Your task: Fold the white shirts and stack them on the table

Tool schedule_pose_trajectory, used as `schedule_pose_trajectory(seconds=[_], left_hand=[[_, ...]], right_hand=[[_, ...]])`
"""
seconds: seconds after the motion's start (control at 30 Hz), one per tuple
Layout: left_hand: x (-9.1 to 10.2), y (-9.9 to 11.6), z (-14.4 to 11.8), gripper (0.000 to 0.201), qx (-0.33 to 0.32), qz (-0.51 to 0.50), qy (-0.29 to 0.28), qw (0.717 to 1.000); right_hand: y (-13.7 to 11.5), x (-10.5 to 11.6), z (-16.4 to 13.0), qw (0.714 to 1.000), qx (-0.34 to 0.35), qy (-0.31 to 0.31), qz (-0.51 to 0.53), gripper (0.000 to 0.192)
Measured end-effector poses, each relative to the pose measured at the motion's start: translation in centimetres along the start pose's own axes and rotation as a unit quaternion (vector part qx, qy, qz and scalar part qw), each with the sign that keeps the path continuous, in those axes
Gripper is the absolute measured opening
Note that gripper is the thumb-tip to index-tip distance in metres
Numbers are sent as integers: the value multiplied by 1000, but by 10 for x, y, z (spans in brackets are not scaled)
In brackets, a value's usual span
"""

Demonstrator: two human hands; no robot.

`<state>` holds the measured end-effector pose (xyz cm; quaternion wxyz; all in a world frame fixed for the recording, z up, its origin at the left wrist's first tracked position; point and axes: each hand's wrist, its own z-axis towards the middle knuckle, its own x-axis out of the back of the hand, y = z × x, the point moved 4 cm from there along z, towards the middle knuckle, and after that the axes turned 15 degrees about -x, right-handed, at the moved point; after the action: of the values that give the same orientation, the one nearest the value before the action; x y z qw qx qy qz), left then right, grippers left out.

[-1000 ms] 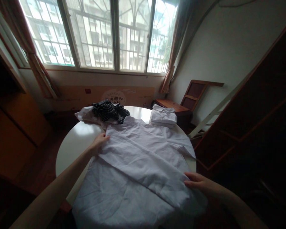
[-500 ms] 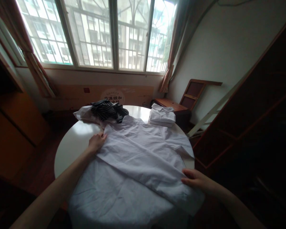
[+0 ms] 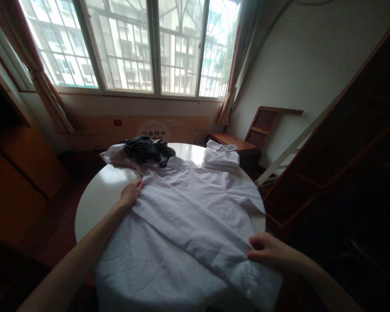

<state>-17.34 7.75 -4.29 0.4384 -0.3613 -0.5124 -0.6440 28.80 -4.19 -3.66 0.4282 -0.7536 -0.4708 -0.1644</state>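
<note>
White shirt [image 3: 188,225] spread flat, wrinkled, folded flap across middle. Left hand [image 3: 131,193] pinches shoulder edge; right hand [image 3: 269,250] grasps flap corner. Versus half second back: right hand slightly lower, fingers curled more. Round white surface [image 3: 99,195]; striped cloth [image 3: 146,149], folded stack [image 3: 221,157] beyond hands; window [image 3: 130,43] behind.
</note>
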Motion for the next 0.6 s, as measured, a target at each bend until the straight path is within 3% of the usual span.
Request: schedule_pose_trajectory(seconds=[0.17, 0.27, 0.33, 0.43, 0.53, 0.6], left_hand=[[3, -11, 4, 30, 1, -62, 14, 998], [11, -14, -1, 25, 66, -13, 71, 995], [16, -7, -5, 24, 65, 30, 122, 990], [15, 16, -8, 27, -50, 39, 144, 988], [1, 35, -14, 33, -179, 11, 73, 981], [-9, 37, -20, 37, -214, 3, 11, 977]], right_hand=[[6, 3, 4, 998, -24, 36, -55, 29], [4, 12, 5, 994, -8, 79, -72, 25], [-5, 21, 5, 988, 13, 141, -69, 28], [-27, 31, 6, 971, 37, 228, -61, 33], [-55, 23, 10, 960, 103, 255, -59, 30], [-71, 8, 15, 951, 181, 241, -69, 36]])
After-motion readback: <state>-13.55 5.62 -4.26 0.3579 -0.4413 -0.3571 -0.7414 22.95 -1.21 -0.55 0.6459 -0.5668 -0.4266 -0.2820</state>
